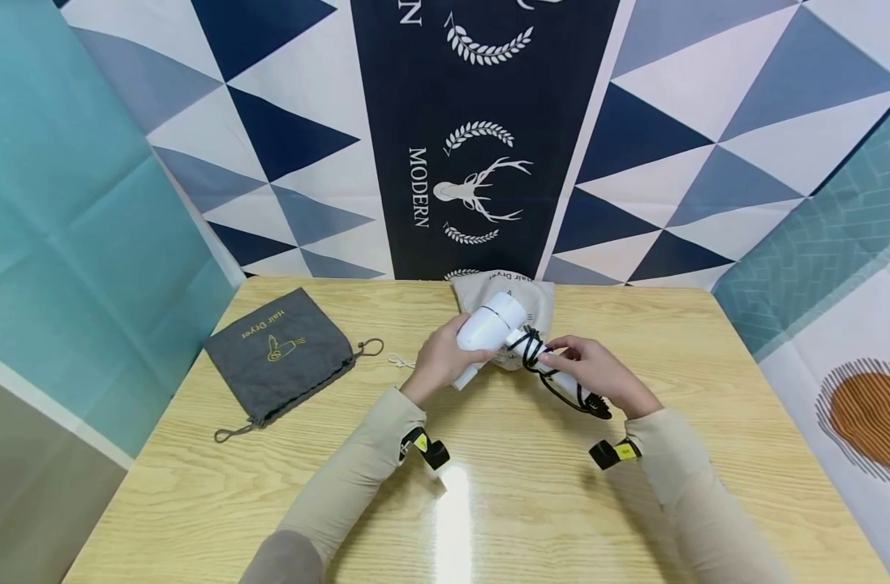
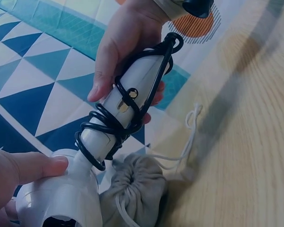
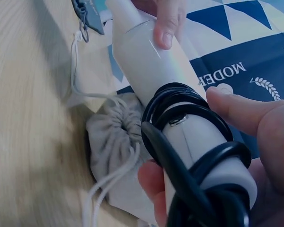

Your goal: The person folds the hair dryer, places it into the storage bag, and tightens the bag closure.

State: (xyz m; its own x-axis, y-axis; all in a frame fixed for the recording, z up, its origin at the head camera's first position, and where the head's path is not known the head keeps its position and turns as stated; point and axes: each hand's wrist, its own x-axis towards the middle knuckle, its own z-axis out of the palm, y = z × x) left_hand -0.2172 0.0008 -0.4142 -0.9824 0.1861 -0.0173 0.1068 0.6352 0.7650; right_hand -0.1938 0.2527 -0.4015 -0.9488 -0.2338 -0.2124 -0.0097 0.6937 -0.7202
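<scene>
Holding the hair dryer (image 1: 488, 326), the left hand (image 1: 439, 358) curls fingers round its head (image 2: 61, 193), the right hand (image 1: 598, 371) round its corded handle (image 2: 142, 75): light, I'd guess, stiff, slick, steadiest there.

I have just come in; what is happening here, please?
Someone holds a white hair dryer over the table, the left hand gripping its head and the right hand its handle, wrapped in black cord. A light grey drawstring pouch lies just behind; a dark grey pouch lies flat to the left.
</scene>
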